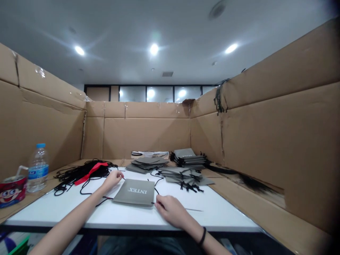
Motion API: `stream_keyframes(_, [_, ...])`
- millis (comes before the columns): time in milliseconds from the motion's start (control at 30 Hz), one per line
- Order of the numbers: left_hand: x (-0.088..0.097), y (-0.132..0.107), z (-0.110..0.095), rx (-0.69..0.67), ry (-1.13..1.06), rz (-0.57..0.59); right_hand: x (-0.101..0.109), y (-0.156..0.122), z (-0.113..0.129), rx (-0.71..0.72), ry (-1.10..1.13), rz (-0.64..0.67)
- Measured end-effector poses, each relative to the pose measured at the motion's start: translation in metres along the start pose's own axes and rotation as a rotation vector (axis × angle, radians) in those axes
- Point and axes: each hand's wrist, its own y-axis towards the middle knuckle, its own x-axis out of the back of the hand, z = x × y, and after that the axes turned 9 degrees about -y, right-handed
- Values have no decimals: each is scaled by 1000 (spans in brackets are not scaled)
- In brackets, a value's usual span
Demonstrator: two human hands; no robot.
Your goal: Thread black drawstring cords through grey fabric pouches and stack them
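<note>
A flat grey pouch (136, 191) printed "INTEX" lies on the white table, the lettering upside down to me. Black cords come out at its corners. My left hand (113, 179) is at the pouch's far left corner, fingertips pinched on a short black cord end. At the near right corner, my right hand (170, 209) is closed, thumb and fingers pinching the black cord (152, 203) where it leaves the pouch. A thin rod (194, 210) sticks out to the right from behind that hand; whether it is held cannot be seen.
Black cords with a red band (91, 173) lie at left. Grey pouches are stacked at the back (147, 163), with corded ones (183, 175) and a taller pile (190, 158) to the right. A water bottle (38, 170) and red can (12, 191) stand far left. Cardboard walls (148, 134) enclose the table.
</note>
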Motion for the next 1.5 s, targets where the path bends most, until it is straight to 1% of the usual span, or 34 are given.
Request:
stream_keyframes(100, [-1,2,2,-5,-42,27,0,2,-1,0,8,18])
stream_keyframes(167, [-1,1,1,3,-60,25,0,2,-1,-6,12,27])
stream_keyframes(433, [2,-6,-12,21,-71,4,-1,0,-2,11,29,-3])
stream_keyframes(633, [0,-6,-10,4,-53,12,-5,2,-5,9,23,-9])
stream_keyframes(833, [2,-6,-12,-30,-41,11,0,0,-1,5,23,7])
stream_keyframes(933, [1,-4,-10,-43,-34,7,0,0,-1,-5,19,3])
stream_keyframes(1233, [-5,1,6,-60,-26,-11,-5,1,-4,-12,40,-4])
stream_keyframes(1500, [-5,1,6,-71,-8,-7,-4,0,-3,-23,48,-10])
